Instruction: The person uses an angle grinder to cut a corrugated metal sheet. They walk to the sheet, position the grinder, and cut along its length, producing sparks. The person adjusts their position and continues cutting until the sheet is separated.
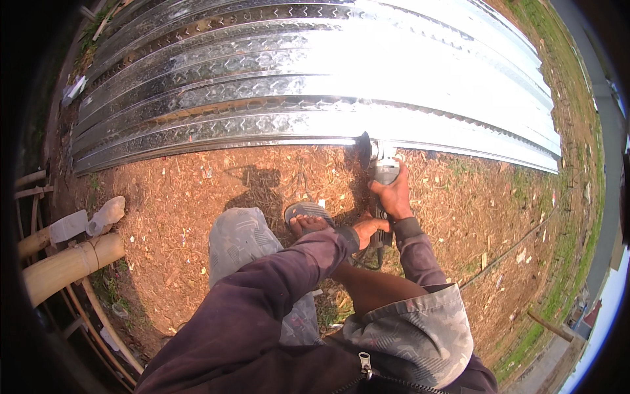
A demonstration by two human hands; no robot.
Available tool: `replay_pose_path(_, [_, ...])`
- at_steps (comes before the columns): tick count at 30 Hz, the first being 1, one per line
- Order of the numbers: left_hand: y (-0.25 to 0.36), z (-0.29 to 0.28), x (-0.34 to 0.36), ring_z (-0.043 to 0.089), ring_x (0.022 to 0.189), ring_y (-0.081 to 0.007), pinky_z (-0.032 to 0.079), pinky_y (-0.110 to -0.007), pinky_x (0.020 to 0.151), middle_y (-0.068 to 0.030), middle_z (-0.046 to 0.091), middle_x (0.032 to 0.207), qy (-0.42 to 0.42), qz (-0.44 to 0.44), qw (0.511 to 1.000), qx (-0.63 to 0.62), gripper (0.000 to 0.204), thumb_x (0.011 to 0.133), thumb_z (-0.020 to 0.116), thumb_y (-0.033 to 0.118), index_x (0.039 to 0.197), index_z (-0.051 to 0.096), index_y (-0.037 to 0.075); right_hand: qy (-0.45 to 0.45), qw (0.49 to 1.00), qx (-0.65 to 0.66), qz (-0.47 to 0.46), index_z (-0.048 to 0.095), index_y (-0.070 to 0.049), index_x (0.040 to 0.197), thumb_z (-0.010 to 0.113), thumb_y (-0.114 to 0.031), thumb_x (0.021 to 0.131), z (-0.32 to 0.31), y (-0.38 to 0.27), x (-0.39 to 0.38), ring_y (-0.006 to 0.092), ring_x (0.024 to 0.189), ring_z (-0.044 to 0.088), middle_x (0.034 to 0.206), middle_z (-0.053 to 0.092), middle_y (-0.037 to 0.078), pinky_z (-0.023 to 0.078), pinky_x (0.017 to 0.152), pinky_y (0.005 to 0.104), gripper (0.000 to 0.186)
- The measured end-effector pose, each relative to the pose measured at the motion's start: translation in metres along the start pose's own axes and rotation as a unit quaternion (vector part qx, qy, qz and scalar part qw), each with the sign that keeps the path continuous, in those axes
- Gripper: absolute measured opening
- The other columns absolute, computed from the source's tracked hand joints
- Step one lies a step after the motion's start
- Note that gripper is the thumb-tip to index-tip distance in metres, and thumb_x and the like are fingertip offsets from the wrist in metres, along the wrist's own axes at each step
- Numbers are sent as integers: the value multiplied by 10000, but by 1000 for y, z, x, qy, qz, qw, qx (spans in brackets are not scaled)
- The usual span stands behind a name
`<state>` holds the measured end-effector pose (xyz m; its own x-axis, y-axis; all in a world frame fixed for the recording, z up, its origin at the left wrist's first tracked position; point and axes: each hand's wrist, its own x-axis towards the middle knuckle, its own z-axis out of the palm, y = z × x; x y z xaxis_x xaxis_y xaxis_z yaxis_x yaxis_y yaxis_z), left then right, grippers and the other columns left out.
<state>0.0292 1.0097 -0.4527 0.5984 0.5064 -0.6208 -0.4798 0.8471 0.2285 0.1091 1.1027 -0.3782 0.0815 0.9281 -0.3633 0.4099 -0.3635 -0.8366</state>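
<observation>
the right hand (394, 196) had its grip closed around the angle grinder (386, 172) near its front, the left hand (369, 228) around its rear, presumably for steadiness; the disc (365, 151) stood at the near edge of the ribbed metal sheets (197, 125).

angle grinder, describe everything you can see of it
The angle grinder has a silvery head, a grey body darker toward the rear, and a dark round disc on its left side. It points away from the person, the disc at the near edge of the shiny metal sheets. The right hand grips its body, the left hand its rear. Whether the disc spins cannot be told.
</observation>
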Motion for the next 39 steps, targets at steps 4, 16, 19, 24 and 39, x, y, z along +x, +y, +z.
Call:
replay_pose_path(4, [-2,0,0,682,747,-204,548,-360,692,-82,695,837,-25,27,999,-18,145,772,656,4,909,687,-34,1,1000,3,-15,337,-3,1371,774,-85,684,-1,4,2,247,954,600,1101,581,147,523,826,347,819])
replay_pose_path(16, [-2,-1,5,644,775,-185,523,-347,709,-66,645,833,11,26,999,19,357,731,712,67,1061,584,26,0,1000,5,-16,359,8,1350,778,-100,678,1,-3,2,244,970,607,1113,594,162,516,844,355,799])
replay_pose_path(19, [3,-2,8,640,758,-185,526,-348,689,-62,634,832,-11,28,1000,1,356,723,708,57,1061,596,52,2,999,7,-38,353,3,1354,771,-87,684,0,-8,8,234,949,611,1104,597,158,523,821,342,794])
replay_pose_path(24, [24,11,2,636,749,-180,526,-354,689,-49,631,831,-10,36,999,12,334,714,696,48,1037,614,57,0,999,-10,-36,344,-13,1364,749,-57,698,-3,-2,23,210,915,611,1085,599,140,530,780,315,781])
replay_pose_path(39, [27,10,-1,633,730,-182,526,-369,669,-47,638,806,-9,27,1000,-9,289,688,692,36,972,642,51,-2,1000,18,-19,319,-7,1403,732,-69,693,3,-8,22,235,974,616,1097,612,155,522,839,343,823])
